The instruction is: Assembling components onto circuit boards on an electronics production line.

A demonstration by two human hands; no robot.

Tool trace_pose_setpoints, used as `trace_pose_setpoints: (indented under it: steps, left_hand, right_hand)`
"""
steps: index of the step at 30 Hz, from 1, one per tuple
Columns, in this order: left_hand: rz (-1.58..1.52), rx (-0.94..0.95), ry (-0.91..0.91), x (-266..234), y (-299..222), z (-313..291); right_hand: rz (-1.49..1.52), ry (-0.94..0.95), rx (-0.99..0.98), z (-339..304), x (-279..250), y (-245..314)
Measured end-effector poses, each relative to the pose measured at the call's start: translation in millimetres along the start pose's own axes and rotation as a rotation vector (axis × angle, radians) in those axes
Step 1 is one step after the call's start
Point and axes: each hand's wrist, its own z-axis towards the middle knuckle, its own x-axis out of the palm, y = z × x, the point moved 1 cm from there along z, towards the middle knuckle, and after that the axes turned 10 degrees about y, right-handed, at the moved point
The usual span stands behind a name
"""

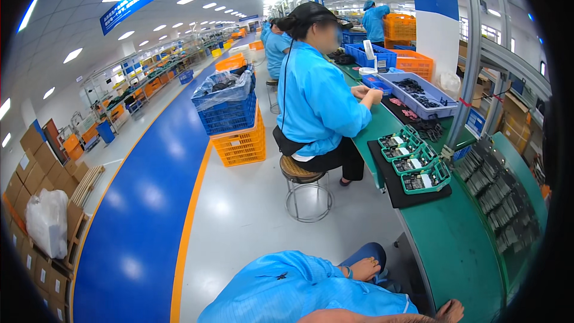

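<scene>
My left hand (364, 269), with a bracelet at the wrist and a ring, rests on my dark trouser leg (359, 253) beside my blue jacket (287, 287). Its fingers lie loosely over the leg, with nothing seen in them. At the lower edge, my right hand (451, 311) lies at the near edge of the green table (460, 245). Those fingers are slightly bent and a little apart, and no object shows in them. Farther along the table, green trays (426, 178) with small dark and light parts stand on a black mat (412, 199).
A co-worker (323, 87) in blue sits on a round stool (299, 170), both hands near a parts bin (421, 88). Stacked blue (227, 113) and orange crates (239, 143) stand behind. A metal post (468, 54) and a slanted rack of dark parts (496, 197) border the table's right.
</scene>
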Motion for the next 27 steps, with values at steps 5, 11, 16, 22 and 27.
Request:
trace_pose_setpoints:
  steps: [5, 11, 16, 22, 27]
  left_hand:
    - [-0.031, 0.03, -0.047, 11, 5, 3]
    - [-0.031, 0.074, 0.038, 7, 9, 3]
    - [0.008, 0.063, 0.041, 9, 12, 2]
    - [-0.037, 0.064, 0.026, 16, 18, 3]
    - [-0.088, 0.047, 0.068, 3, 16, 1]
  right_hand:
    - [0.088, 0.02, 0.016, 4, -12, 7]
    - [0.112, -0.058, -0.04, 6, -4, 8]
    - [-0.03, -0.065, -0.019, 2, 10, 4]
    - [0.246, 0.048, 0.062, -2, 17, 4]
    - [0.232, 0.034, 0.046, -1, 17, 6]
